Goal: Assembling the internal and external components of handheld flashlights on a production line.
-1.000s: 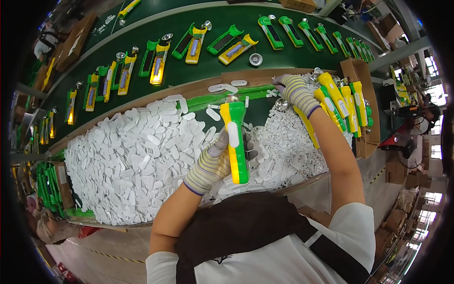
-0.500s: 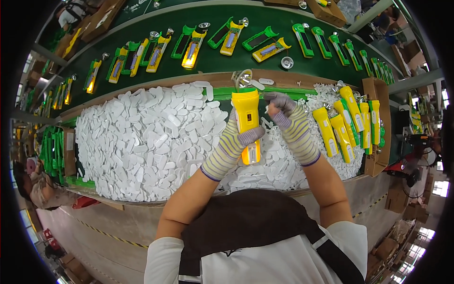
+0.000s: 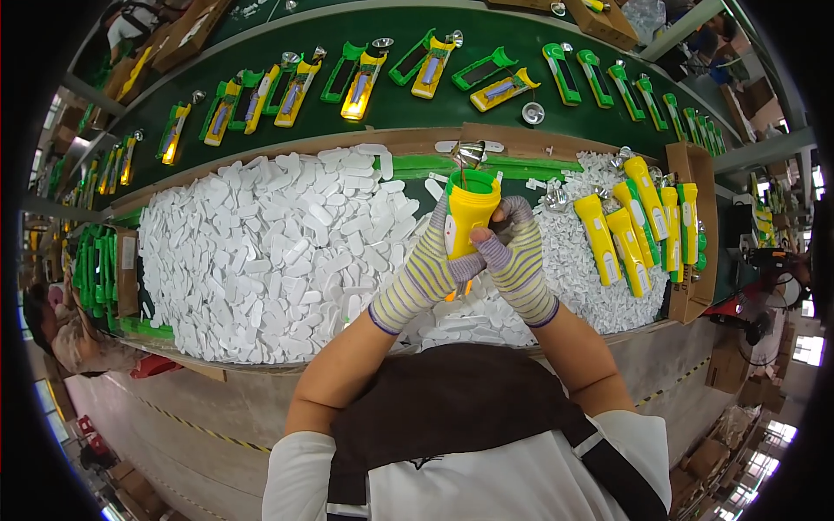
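A yellow flashlight body (image 3: 472, 221), tilted with its wide open end up, is held over the white parts. From that end a shiny reflector (image 3: 470, 154) sticks out on wires. My left hand (image 3: 437, 265), in a striped fingerless glove, wraps round the body from the left and below. At the body's right side, my right hand (image 3: 519, 252), gloved alike, is closed with thumb and fingertips pressed against it. Whether a small part is pinched there too is hidden.
White oval plastic pieces (image 3: 269, 252) form a broad heap at left, smaller white pieces (image 3: 578, 304) at right. Several yellow and green flashlights (image 3: 621, 230) lie on the right heap beside a cardboard edge (image 3: 692, 291). Beyond, a green belt (image 3: 295, 143) carries opened flashlights and loose reflectors.
My right hand has come down and left onto the flashlight. The flashlight has turned and tipped, showing its open end and moving slightly right. Items on the belt have shifted slightly right.
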A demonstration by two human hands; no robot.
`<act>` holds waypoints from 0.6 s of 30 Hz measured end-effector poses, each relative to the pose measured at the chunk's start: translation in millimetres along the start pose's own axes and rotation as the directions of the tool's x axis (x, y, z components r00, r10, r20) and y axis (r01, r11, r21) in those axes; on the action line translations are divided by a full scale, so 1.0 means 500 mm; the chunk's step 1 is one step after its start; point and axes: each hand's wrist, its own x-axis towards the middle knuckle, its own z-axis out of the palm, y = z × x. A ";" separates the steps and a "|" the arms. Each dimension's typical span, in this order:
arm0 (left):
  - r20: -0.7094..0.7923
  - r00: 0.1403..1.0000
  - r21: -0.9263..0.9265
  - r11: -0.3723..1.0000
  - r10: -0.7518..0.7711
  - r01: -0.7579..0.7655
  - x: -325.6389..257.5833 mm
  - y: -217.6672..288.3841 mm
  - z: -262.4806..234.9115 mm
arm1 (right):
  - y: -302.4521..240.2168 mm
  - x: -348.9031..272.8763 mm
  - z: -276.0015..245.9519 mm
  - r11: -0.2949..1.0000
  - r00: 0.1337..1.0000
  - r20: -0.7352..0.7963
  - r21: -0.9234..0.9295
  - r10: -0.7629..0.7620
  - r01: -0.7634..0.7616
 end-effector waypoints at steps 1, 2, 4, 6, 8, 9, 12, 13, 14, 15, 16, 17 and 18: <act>0.002 1.000 0.002 1.000 -0.002 0.002 0.000 0.002 0.003 | -0.002 -0.005 0.007 0.999 0.999 -0.008 0.033 -0.038 0.038; -0.009 0.999 0.075 0.997 0.035 -0.035 0.002 0.003 0.006 | -0.001 -0.009 0.010 0.999 0.999 -0.011 0.034 -0.039 0.040; -0.008 0.996 0.054 0.995 0.086 -0.085 0.011 -0.002 0.012 | 0.001 -0.012 0.010 0.993 0.991 -0.056 0.016 -0.119 0.120; 0.021 0.997 0.010 0.997 0.078 -0.078 0.017 -0.010 0.011 | 0.000 -0.004 0.000 0.991 0.989 -0.052 0.000 -0.135 0.135; -0.007 1.000 0.110 0.994 -0.001 0.002 0.037 -0.006 0.022 | 0.001 0.003 -0.015 0.993 0.987 -0.111 -0.001 -0.114 0.115; -0.023 0.998 0.124 0.991 -0.054 0.057 0.049 -0.008 0.025 | -0.001 0.010 -0.023 0.994 0.984 -0.142 0.008 -0.104 0.106; 0.048 0.998 0.106 0.993 0.037 -0.042 0.102 -0.014 0.050 | 0.008 0.033 -0.063 0.991 0.962 -0.237 -0.030 -0.137 0.133; 0.101 0.992 0.102 0.991 0.076 -0.086 0.125 -0.029 0.052 | 0.004 0.040 -0.067 0.992 0.952 -0.282 0.010 -0.119 0.127; 0.101 0.994 0.054 0.997 0.048 -0.054 0.142 -0.042 0.053 | 0.001 0.050 -0.076 0.991 0.948 -0.293 0.007 -0.126 0.134; 0.101 0.995 0.005 1.000 0.020 -0.020 0.158 -0.054 0.055 | -0.001 0.060 -0.085 0.988 0.938 -0.319 0.031 -0.133 0.150; 0.113 0.993 0.044 0.998 0.042 -0.047 0.181 -0.057 0.063 | -0.005 0.068 -0.092 0.985 0.928 -0.347 0.053 -0.136 0.164; 0.137 0.990 0.061 0.998 0.018 -0.027 0.196 -0.058 0.068 | -0.015 0.078 -0.102 0.984 0.928 -0.345 0.058 -0.141 0.171; 0.159 0.987 0.078 0.997 -0.007 -0.006 0.208 -0.058 0.072 | -0.021 0.085 -0.112 0.985 0.922 -0.362 0.052 -0.133 0.163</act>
